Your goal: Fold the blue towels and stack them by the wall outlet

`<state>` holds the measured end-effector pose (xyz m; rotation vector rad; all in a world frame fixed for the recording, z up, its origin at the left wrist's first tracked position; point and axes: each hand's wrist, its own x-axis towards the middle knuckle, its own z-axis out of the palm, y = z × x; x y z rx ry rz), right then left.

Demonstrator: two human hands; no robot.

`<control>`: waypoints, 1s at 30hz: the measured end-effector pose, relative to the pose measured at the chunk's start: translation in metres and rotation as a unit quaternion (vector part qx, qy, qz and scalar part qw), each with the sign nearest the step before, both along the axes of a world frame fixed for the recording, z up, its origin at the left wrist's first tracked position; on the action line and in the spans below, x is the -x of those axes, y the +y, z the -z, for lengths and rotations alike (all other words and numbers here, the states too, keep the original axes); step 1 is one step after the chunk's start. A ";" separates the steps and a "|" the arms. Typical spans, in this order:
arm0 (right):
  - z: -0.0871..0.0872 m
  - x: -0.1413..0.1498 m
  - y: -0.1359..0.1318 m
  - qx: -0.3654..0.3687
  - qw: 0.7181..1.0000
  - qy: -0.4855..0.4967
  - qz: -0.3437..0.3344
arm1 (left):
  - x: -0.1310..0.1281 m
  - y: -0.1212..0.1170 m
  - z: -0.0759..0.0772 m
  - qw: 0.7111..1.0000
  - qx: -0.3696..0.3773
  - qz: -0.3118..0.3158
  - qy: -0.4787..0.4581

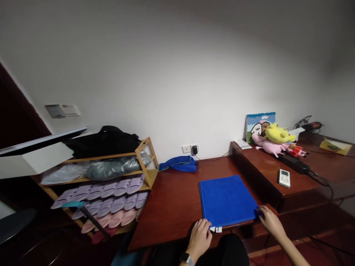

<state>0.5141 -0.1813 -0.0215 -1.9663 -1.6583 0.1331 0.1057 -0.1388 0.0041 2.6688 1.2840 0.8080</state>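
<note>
A blue towel [229,201] lies folded into a flat square near the front of the dark red wooden desk. White tags [216,229] stick out from its near edge. My left hand [199,236], with a watch on the wrist, has its fingers closed at the towel's near left corner, beside the tags. At the near right corner, my right hand [271,221] pinches the towel's edge between thumb and fingers. Another blue cloth [179,163], loosely bunched, rests at the back of the desk against the wall.
On the left stands a wooden rack [151,177] with slippers [111,188] and a black bag [105,142]. The higher desk section at right bears plush toys [277,138], a picture [260,125], a remote control [284,178] and a black adapter [295,164] with cables.
</note>
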 end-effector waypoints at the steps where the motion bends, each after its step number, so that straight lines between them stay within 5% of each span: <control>1: -0.004 0.007 0.003 -0.013 1.000 -0.025 0.003 | 0.005 0.003 -0.002 1.000 0.005 -0.009 -0.014; 5: -0.018 0.072 0.023 -0.034 0.995 -0.092 -0.001 | 0.044 0.028 -0.009 0.996 -0.003 -0.081 -0.024; 9: -0.024 0.155 0.054 0.050 0.993 -0.108 0.004 | 0.111 0.068 -0.006 0.988 -0.019 -0.154 0.016; 13: -0.015 0.197 0.083 0.137 0.986 -0.098 0.014 | 0.190 0.101 0.011 0.972 -0.043 -0.223 0.069; 19: 0.013 0.193 0.122 0.164 0.982 -0.088 0.028 | 0.263 0.120 0.049 0.954 -0.051 -0.281 0.090; 24: 0.015 0.173 0.173 0.169 0.981 -0.092 0.032 | 0.268 0.120 0.061 0.957 -0.029 -0.281 0.064; 30: 0.007 0.136 0.266 0.206 0.972 -0.099 0.049 | 0.280 0.126 0.073 0.961 -0.033 -0.271 0.048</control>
